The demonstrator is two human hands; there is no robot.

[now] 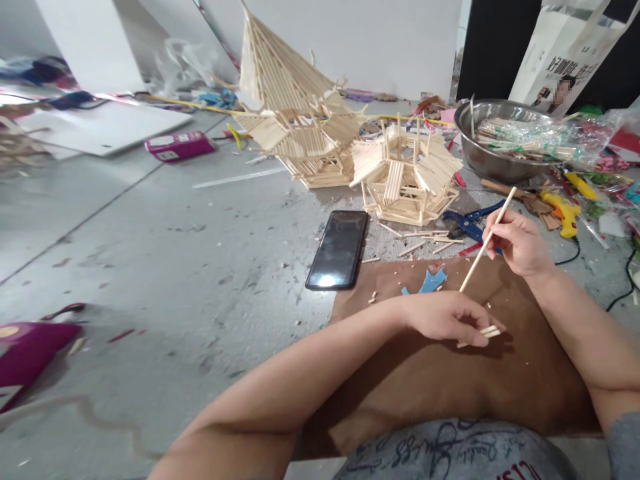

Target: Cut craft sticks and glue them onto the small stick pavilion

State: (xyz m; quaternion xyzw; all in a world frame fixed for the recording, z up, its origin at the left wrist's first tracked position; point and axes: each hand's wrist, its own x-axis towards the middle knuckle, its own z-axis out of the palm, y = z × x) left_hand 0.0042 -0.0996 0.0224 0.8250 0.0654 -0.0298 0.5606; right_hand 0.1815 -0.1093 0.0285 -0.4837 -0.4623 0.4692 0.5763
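Observation:
My right hand [520,241] pinches a long thin wooden stick [483,250], which slants down toward the back of my left hand. My left hand [447,317] is closed over the brown mat with a few short stick pieces [491,331] poking out by the thumb. Whether the long stick's lower end touches my left hand cannot be seen. Beyond the hands stand a small stick-built pavilion [407,175] with an open top and a taller stick pavilion [303,110] with a pointed roof. Blue pliers [470,220] lie just left of my right hand.
A black phone [338,250] lies by the brown mat [400,373]. Blue scraps [433,281] and cut stick bits [413,249] are scattered nearby. A steel bowl [505,170] with wrapped sticks and a yellow glue gun [563,210] with a cord are at right. Purple packs [180,145] lie left.

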